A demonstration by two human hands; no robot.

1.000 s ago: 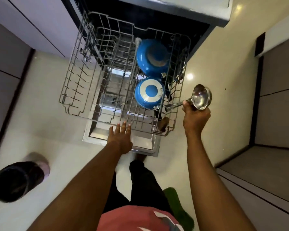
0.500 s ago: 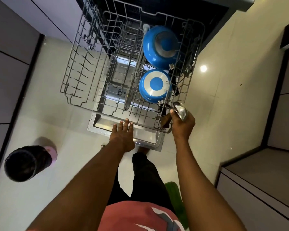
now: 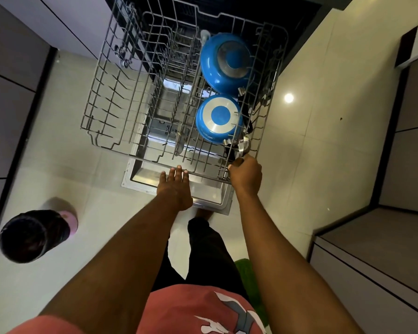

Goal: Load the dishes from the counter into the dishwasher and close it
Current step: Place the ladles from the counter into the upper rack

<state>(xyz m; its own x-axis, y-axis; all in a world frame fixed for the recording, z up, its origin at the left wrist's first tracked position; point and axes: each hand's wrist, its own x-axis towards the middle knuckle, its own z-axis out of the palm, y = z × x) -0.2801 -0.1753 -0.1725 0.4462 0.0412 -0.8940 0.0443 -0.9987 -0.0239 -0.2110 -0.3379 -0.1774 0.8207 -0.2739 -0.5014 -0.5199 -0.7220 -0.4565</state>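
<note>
Fingers [image 3: 238, 163] of the right hand [image 3: 246, 175] are wrapped round the handle of the steel ladle [image 3: 245, 143], feeding it bowl-first through the wires at the five o'clock corner of the dish rack [image 3: 106, 112]. That corner looks like the only free slot on the loaded side, hence the tight angle. Over at six o'clock, the left hand [image 3: 175, 189] lies flat, fingers straight and holding nothing, tips on the rack's front rail. My read is that it's steadying the pulled-out rack while the ladle goes in.

Inside the rack, two pans sit bottoms-up along the three o'clock side so they can drain: the larger blue pan [image 3: 225, 61] at one o'clock, the smaller blue pan [image 3: 219, 119] at four o'clock, right beside the ladle bowl. From nine to twelve o'clock the tines stand bare. Below the rack, the dishwasher door [image 3: 203, 192] hangs open, so closing it comes later. A bin with a dark liner [image 3: 34, 235] stands on the floor at eight o'clock, well apart.
</note>
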